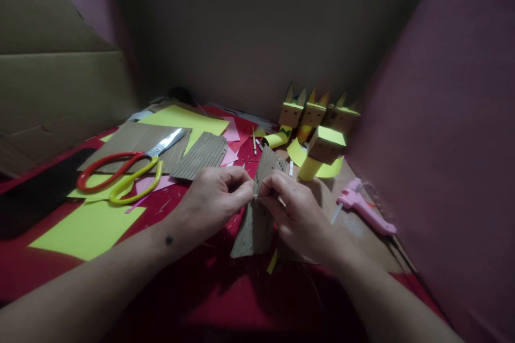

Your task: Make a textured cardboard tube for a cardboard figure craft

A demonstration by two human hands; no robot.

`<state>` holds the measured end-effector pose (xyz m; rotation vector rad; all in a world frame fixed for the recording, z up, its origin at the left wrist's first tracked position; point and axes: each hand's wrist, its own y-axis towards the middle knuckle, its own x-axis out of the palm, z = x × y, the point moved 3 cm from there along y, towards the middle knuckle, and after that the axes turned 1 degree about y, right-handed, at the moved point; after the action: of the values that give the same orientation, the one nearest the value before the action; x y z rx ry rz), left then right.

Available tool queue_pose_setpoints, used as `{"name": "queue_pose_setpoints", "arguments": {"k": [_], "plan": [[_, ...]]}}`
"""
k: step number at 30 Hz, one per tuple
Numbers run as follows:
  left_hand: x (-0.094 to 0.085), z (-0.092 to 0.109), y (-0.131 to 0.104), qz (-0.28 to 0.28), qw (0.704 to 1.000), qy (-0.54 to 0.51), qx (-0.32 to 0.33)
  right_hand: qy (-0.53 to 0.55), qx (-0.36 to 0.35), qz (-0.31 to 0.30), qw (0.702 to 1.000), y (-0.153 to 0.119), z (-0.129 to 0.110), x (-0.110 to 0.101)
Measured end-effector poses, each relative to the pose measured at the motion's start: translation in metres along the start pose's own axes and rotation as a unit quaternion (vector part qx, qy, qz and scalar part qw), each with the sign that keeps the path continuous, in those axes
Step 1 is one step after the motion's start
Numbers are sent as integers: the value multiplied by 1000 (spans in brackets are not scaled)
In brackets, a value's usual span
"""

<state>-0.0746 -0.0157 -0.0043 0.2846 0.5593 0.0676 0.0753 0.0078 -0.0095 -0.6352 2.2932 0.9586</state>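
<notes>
My left hand (219, 193) and my right hand (295, 206) meet at the middle of the view, fingertips pinched close together. Between them is a strip of rough, torn cardboard (255, 228), gripped at its middle by both hands; its upper part leans away past my fingers and its lower part hangs toward me. What exactly lies between the fingertips is too small to make out. Left of the strip lies a corrugated piece (203, 155). Scissors (134, 163) with one red and one yellow handle rest on a flat cardboard sheet (129, 139).
Box-headed paper figures (314, 113) stand at the back right, with another box head (326, 144) on a yellow tube nearer. A pink glue gun (368, 209) lies right. Yellow paper (86, 230) covers the red cloth (181, 300) at left; a big carton (60, 80) stands behind.
</notes>
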Motion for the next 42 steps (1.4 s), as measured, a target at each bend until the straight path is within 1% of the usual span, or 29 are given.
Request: {"name": "queue_pose_setpoints", "arguments": {"k": [2,3,4,5,6,7,8,9,10,11,12,13,15,18,20,27,32,35,42], "plan": [[0,-1,1,2,1000,-5,-1,24,18,-56,998,0,-1,-6],[-1,-2,2,3,1000,-8,0,40,31,-102,993,0,-2,-9],[-1,-3,2,3,1000,-11,1,65,41,-171,982,0,-4,-11],[-1,-3,3,4,1000,-14,1,95,50,-244,964,-1,-5,-13],[-2,-4,3,5,1000,-14,2,136,61,-309,939,-2,-6,-14],[-2,-4,3,5,1000,-14,3,175,73,-342,920,-2,-7,-15],[-1,-4,3,4,1000,-13,5,202,88,-324,920,-1,-6,-16],[-1,-4,2,2,1000,-12,7,216,102,-268,934,2,-3,-17],[0,-3,2,-1,1000,-11,9,206,110,-180,956,5,1,-19],[1,-2,1,-4,1000,-9,10,176,112,-74,975,7,4,-20],[2,-1,0,-7,1000,-7,12,140,106,2,984,8,6,-19],[3,-1,-1,-9,1000,-3,15,100,94,50,989,8,7,-17],[5,0,-3,-9,1000,11,24,23,65,97,993,8,4,-11],[6,1,-5,-3,998,32,48,-63,48,132,988,9,-2,-4],[7,1,-5,1,998,38,59,-90,50,144,984,10,-6,-2],[6,1,-4,1,997,48,53,-96,36,157,982,9,-8,2],[6,1,-5,7,997,53,57,-75,44,159,984,10,-5,3],[5,1,-5,2,997,50,56,-51,66,150,985,11,-3,3],[7,1,-5,-3,997,53,57,63,135,119,982,8,6,3]]}}
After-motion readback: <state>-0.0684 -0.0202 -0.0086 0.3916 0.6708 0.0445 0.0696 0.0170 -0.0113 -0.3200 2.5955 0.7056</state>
